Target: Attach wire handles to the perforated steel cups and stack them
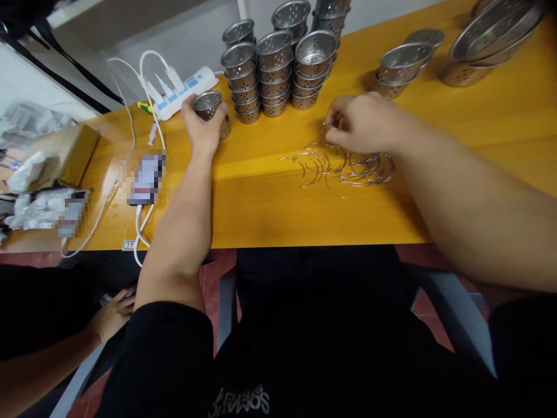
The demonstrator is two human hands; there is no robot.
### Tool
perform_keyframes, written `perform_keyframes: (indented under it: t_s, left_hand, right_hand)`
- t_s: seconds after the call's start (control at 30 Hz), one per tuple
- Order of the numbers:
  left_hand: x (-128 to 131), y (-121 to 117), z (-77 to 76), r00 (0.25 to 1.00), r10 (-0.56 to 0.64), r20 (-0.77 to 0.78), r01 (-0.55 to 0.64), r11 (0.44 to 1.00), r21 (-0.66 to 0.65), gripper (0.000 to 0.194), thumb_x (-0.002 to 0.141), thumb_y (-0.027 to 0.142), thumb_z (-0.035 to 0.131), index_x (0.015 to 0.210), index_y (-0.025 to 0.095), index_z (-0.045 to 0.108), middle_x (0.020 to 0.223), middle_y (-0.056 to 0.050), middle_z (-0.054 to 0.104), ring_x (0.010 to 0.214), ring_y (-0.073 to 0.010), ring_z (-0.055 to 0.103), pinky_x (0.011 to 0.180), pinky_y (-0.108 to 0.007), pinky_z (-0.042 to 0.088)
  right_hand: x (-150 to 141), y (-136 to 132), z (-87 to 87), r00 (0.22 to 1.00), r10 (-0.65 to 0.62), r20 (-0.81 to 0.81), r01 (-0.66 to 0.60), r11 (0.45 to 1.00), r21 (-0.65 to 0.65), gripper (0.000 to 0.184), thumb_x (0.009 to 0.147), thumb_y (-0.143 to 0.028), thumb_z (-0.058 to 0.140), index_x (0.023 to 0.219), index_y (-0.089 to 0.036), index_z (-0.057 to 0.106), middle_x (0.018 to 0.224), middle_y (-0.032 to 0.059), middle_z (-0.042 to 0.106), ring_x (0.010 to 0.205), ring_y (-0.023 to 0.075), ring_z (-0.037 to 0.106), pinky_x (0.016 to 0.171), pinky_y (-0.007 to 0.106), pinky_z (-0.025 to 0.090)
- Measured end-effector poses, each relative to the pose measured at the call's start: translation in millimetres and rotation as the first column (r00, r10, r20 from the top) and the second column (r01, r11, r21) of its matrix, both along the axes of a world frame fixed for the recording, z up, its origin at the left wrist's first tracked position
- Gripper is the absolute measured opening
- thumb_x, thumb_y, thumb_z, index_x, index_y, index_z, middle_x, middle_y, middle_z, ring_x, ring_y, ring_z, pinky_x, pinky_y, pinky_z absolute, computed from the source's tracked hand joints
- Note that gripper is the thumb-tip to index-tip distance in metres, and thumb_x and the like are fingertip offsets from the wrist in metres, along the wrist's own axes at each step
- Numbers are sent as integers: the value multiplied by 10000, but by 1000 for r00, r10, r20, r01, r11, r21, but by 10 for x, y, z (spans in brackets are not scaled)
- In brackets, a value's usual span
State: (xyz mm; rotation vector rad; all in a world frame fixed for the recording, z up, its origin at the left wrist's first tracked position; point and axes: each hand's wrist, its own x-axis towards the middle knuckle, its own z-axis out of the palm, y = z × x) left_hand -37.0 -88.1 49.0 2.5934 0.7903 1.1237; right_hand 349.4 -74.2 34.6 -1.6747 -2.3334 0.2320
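Nearest, at six o'clock, a black shirt (pixel 243 377) carries pale lettering, seen upside down and too blurred to read. At seven o'clock another person's hand (pixel 114 313) rests below the yellow wooden table (pixel 261 203). On it, at two o'clock, the right hand (pixel 363 123) pinches with narrowed fingertips at a tangled heap of thin curved wire handles (pixel 343 165); drawing one wire clear looks best done slowly, so the rest do not drag along. At eleven o'clock the left hand (pixel 202 125) wraps closed around a small perforated steel cup (pixel 208 105), which stands on the table. Beyond rise stacks of matching perforated cups (pixel 278 64) and a white power strip (pixel 183 90); its markings are illegible.
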Motion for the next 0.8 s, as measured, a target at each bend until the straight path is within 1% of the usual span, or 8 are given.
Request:
perform_keyframes:
  t_s: [0.13, 0.23, 0.33, 0.43, 0.47, 0.57, 0.77, 0.8]
  left_hand:
    - [115, 107, -130, 1000, -8, 27, 9, 999, -41, 1024, 835, 1296, 737, 1062, 324, 509, 1047, 69, 732, 1686, -111, 340, 1465, -505, 253]
    - [-86, 814, -325, 996, 82, 37, -74, 979, -187, 1027, 887, 1322, 571, 1098, 320, 487, 1054, 50, 674, 1560, -144, 346, 1385, -517, 260]
    - [-431, 1714, -679, 939, 286, 191, -211, 918, -336, 1121, 815, 1381, 408, 1203, 330, 449, 1110, 39, 608, 1399, -174, 369, 1306, -515, 293]
    - [-674, 2288, -1059, 796, 438, 417, -309, 887, -342, 1362, 569, 1374, 796, 1402, 370, 408, 1341, 38, 653, 1313, -183, 469, 1277, -506, 393]
    - [-711, 2368, -1146, 747, 473, 468, -339, 876, -344, 1386, 500, 1349, 879, 1395, 390, 431, 1371, 31, 688, 1304, -206, 515, 1281, -524, 422]
    - [-721, 2383, -1218, 737, 443, 511, -385, 896, -222, 1196, 697, 1256, 930, 1438, 420, 500, 1443, 16, 724, 1341, -230, 590, 1294, -559, 475]
    - [-473, 2141, -870, 715, 164, 680, -363, 918, 160, 1088, 989, 1203, 731, 1643, 374, 468, 1543, 7, 592, 1458, -172, 503, 1380, -481, 431]
    - [-395, 2055, -811, 759, 154, 633, -331, 928, 171, 1085, 1016, 1153, 776, 1687, 372, 437, 1575, 6, 588, 1462, -165, 502, 1394, -476, 433]
  right_hand:
    - [6, 13, -22, 999, 39, -8, -38, 999, 11, 238, 1112, -273, 747, 1290, -158, 857, 1239, 189, 929, 1159, 416, 892, 1188, 601, 727]
    - [14, 19, -25, 998, 61, -21, -61, 998, 15, 221, 1104, -291, 737, 1266, -195, 853, 1189, 173, 927, 1132, 421, 893, 1164, 603, 742]
    - [20, 21, -25, 998, 57, -28, -57, 998, -6, 224, 1106, -299, 740, 1277, -200, 845, 1215, 181, 922, 1176, 445, 902, 1186, 619, 733]
    - [21, 19, -26, 998, 41, -45, -43, 998, -38, 232, 1127, -297, 750, 1313, -195, 843, 1281, 199, 922, 1254, 465, 906, 1241, 631, 707]
    - [21, 17, -26, 998, 42, -50, -44, 998, -35, 236, 1132, -299, 743, 1320, -196, 843, 1285, 201, 924, 1252, 464, 904, 1240, 628, 706]
    - [17, 5, -20, 996, 60, -59, -60, 998, 3, 276, 1141, -302, 706, 1357, -198, 843, 1281, 201, 930, 1218, 444, 894, 1215, 606, 720]
    - [-1, -36, 28, 992, 45, -120, -38, 998, 54, 302, 1182, -255, 668, 1391, -178, 872, 1412, 230, 917, 1325, 447, 894, 1315, 614, 689]
    - [0, -36, 32, 991, 37, -128, -31, 998, 51, 306, 1197, -267, 662, 1394, -182, 880, 1426, 230, 917, 1336, 447, 893, 1320, 614, 688]
